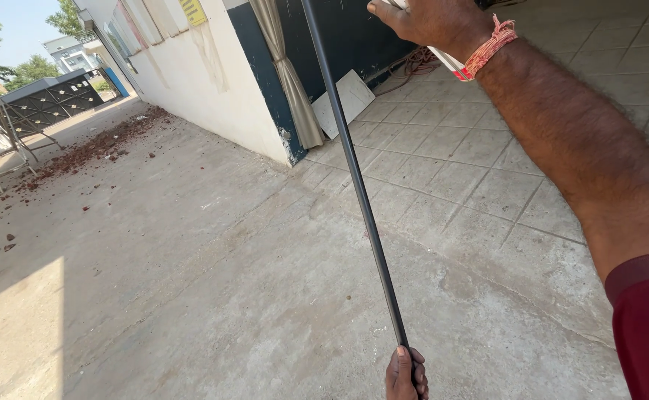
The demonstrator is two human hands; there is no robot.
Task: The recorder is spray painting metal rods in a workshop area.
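A person's right hand [424, 21] reaches up and away at the top of the frame, the bare forearm stretched out from a dark red sleeve [646, 326] and a red-orange thread band [487, 46] tied at the wrist. Its fingers are curled around something white [443, 58], only partly in view; whether that hand also touches the rod cannot be told. At the bottom edge, the left hand [406, 374] is closed around the lower end of a long, thin dark rod [354, 163]. The rod runs nearly straight up the frame, leaning slightly left, its long axis pointing from the left hand up past the top edge, above a concrete floor [213, 296] that gives way to tiled paving [480, 170]. Behind it stands a white wall [213, 81] with a dark blue panel [265, 81], a beige curtain [291, 81] and a white slab [350, 100] leaning at its foot. Red rubble [98, 148] lies near a dark gate [54, 96] at left.
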